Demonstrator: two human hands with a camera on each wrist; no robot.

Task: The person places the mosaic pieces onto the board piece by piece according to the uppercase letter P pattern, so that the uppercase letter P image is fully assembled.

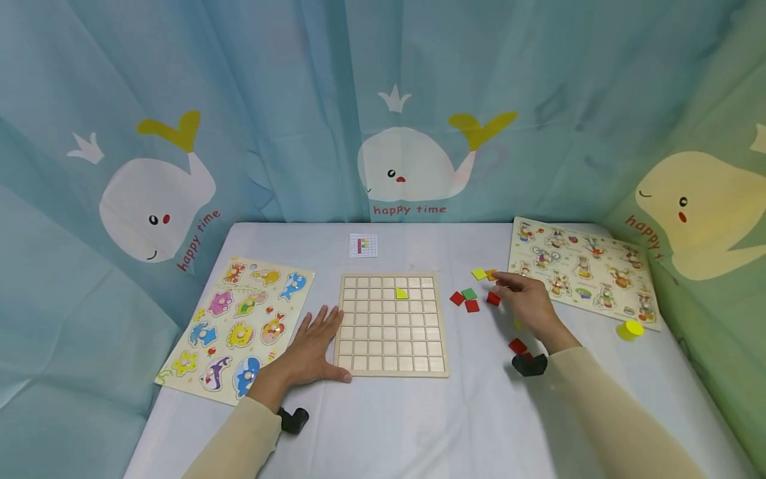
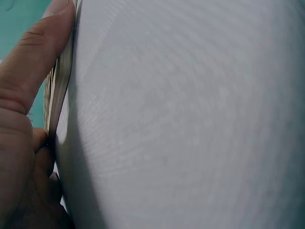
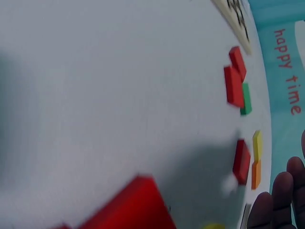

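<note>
A square wooden grid board (image 1: 391, 374) lies on the table, with one yellow piece (image 1: 401, 293) in its upper right part. My left hand (image 1: 311, 352) rests with fingers spread against the board's left edge; its thumb (image 2: 33, 57) shows beside that edge in the left wrist view. To the right of the board, my right hand (image 1: 532, 306) is above scattered tiles, fingers loosely extended. Its fingertips are near an orange tile (image 3: 256, 174) and a red tile (image 3: 241, 162); I see nothing held. A yellow tile (image 1: 479, 273), green tile (image 1: 469, 293) and more red tiles (image 1: 472, 306) lie close by.
Behind the board lies a small pattern card (image 1: 363, 245). A sea-animal puzzle board (image 1: 230, 346) is at the left, partly behind my left hand. Another puzzle board (image 1: 577, 266) lies at the right, beside a yellow cylinder (image 1: 630, 330). Curtains (image 1: 287, 133) hang around the table.
</note>
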